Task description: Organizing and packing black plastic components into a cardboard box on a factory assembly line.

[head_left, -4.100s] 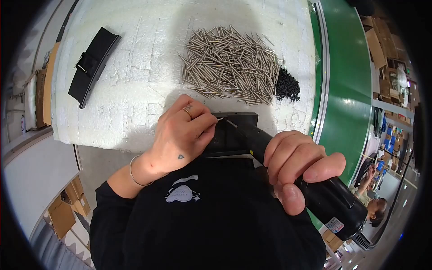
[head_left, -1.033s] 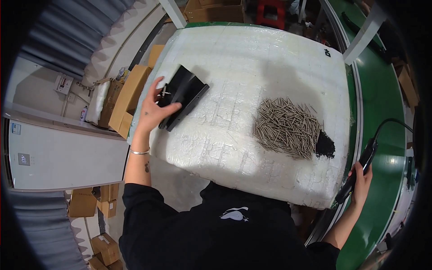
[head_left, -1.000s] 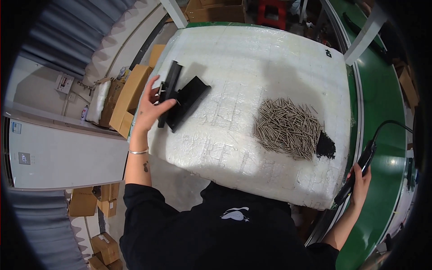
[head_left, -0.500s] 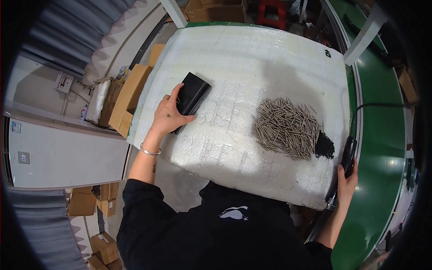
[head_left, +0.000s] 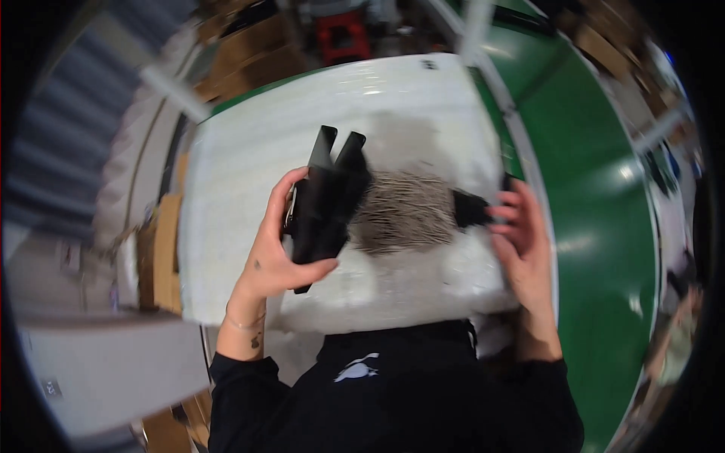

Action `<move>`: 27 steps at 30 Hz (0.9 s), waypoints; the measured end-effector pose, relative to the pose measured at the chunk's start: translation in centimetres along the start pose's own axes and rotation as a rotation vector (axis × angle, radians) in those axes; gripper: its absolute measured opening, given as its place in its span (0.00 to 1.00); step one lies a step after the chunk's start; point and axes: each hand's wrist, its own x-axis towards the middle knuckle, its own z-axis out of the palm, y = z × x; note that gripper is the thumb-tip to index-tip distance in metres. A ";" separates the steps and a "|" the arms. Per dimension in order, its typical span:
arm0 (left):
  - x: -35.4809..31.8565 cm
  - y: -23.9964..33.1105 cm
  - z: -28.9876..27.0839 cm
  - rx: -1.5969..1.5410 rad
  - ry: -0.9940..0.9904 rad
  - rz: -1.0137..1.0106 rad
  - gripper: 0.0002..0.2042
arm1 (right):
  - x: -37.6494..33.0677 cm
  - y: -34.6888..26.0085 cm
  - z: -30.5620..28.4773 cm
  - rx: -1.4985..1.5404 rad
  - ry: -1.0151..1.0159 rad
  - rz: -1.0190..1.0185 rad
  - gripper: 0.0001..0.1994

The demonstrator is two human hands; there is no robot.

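Observation:
My left hand [head_left: 266, 260] is wrapped round a black rectangular case [head_left: 331, 208], thumb along its near side and fingers on its left. The case is tilted up from the white padded table, and two black arms with a gap between them stick out at its far end. My right hand [head_left: 526, 245], somewhat blurred, has its fingers apart with nothing seen in them. Its fingertips are beside a small heap of tiny black parts [head_left: 470, 209], probably screws. Left of that heap lies a pile of slim metal pins [head_left: 411, 215], partly behind the case.
The white padded tabletop [head_left: 242, 143] fills the middle. A green conveyor-like surface [head_left: 596, 264] runs along the right. Cardboard boxes [head_left: 168, 253] stand off the left edge, and a red stool [head_left: 341, 36] stands beyond the far edge. A dark object [head_left: 507, 181] shows behind my right fingers.
My left hand has lifted and tilted the black case, carrying it toward the pin pile. My right hand has let go of the black electric screwdriver and moved beside the black heap. The head view has shifted.

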 end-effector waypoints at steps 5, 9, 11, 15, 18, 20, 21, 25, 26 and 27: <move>2.8 2.7 8.8 0.803 -0.329 0.488 0.42 | -0.8 -1.8 0.7 0.611 -0.145 0.302 0.33; 2.8 3.0 14.0 0.774 -0.461 0.602 0.42 | -3.6 0.0 -2.3 0.437 0.097 0.278 0.18; 2.7 4.5 15.0 0.646 -0.578 0.623 0.40 | -5.3 0.4 -4.9 0.416 0.184 0.325 0.18; 2.4 3.3 14.1 0.459 -0.545 0.745 0.31 | -10.0 1.4 -16.4 0.396 0.752 0.183 0.11; 1.6 -1.5 11.6 0.456 -0.464 0.631 0.33 | -16.2 3.5 -29.9 0.341 1.099 0.111 0.13; 0.3 -2.9 8.8 0.490 -0.382 0.448 0.30 | -21.2 5.1 -37.3 0.338 1.248 0.071 0.16; -0.4 -3.4 7.5 0.546 -0.326 0.351 0.29 | -23.5 5.6 -39.6 0.387 1.371 0.025 0.16; -4.5 -6.3 3.5 0.594 -0.033 0.097 0.27 | -29.9 9.0 -43.7 0.758 1.565 -0.042 0.17; -6.2 -6.8 2.8 0.592 0.048 0.041 0.27 | -27.9 9.2 -39.8 0.879 1.509 -0.020 0.18; -7.9 -7.2 2.4 0.592 0.065 0.038 0.27 | -26.2 8.4 -36.7 1.138 1.435 0.140 0.20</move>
